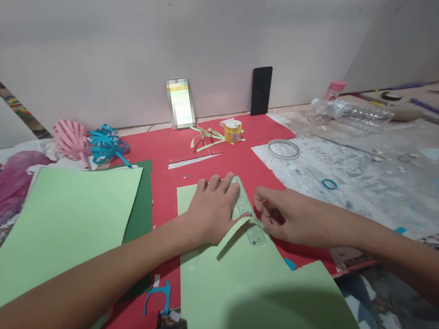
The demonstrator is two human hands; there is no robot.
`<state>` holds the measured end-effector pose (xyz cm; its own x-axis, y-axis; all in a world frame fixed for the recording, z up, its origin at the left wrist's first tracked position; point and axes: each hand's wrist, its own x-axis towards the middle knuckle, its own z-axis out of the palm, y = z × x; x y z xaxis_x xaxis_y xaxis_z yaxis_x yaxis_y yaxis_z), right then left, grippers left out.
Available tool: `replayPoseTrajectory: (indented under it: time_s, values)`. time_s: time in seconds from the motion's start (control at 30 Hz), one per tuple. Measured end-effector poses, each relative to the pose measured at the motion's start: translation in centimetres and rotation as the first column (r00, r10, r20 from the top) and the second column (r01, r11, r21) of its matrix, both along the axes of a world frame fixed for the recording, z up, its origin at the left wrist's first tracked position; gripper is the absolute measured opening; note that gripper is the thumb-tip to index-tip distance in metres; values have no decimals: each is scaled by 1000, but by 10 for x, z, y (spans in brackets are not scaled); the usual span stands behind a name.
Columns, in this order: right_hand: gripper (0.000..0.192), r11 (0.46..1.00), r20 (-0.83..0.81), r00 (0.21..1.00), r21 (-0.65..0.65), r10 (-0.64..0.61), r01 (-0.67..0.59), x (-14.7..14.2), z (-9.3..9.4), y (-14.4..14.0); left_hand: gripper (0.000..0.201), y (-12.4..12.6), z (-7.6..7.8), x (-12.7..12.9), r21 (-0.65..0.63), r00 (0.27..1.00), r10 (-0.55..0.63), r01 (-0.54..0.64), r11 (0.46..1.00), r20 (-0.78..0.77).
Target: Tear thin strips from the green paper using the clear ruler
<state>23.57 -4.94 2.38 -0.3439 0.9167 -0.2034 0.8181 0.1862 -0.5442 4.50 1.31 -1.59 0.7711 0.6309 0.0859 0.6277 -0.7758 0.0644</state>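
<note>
A light green paper sheet (217, 299) lies before me, its upper right side cut back in a step. My left hand (214, 205) rests flat on it with fingers spread, pressing on a clear plastic ruler (256, 235) near that side. Just right of the ruler, my right hand (282, 213) is closed, fingertips pinched on a narrow green paper strip (232, 234). The strip curls up over the ruler, and its loose end points left. Part of the ruler is hidden under my left fingers.
Left are more green sheets (84, 214), a pink paper flower (71, 141) and a blue one (107, 147). Behind stand a yellow tub (233, 132), a lit phone (181, 104) and a dark phone (261, 90). A tape ring (283, 141) and plastic bottle (358, 112) lie right.
</note>
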Motion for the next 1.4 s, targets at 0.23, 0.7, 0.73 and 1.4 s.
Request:
replayPoseTrajectory:
  time_s: [0.23, 0.7, 0.73, 1.4]
  values:
    - [13, 999, -40, 999, 11, 31, -31, 0, 0, -5, 67, -1, 2, 1, -16, 1000, 25, -25, 1000, -7]
    - [16, 999, -49, 999, -42, 16, -18, 4, -5, -7, 69, -1, 1, 1, 16, 999, 12, -12, 1000, -30]
    - [16, 999, -48, 999, -39, 17, -18, 4, -5, -7, 69, -1, 1, 1, 19, 999, 12, -12, 1000, -33]
    - [19, 999, -62, 998, -32, -10, 8, 1, 3, -10, 63, -2, -2, 0, -17, 998, 21, -20, 1000, 57]
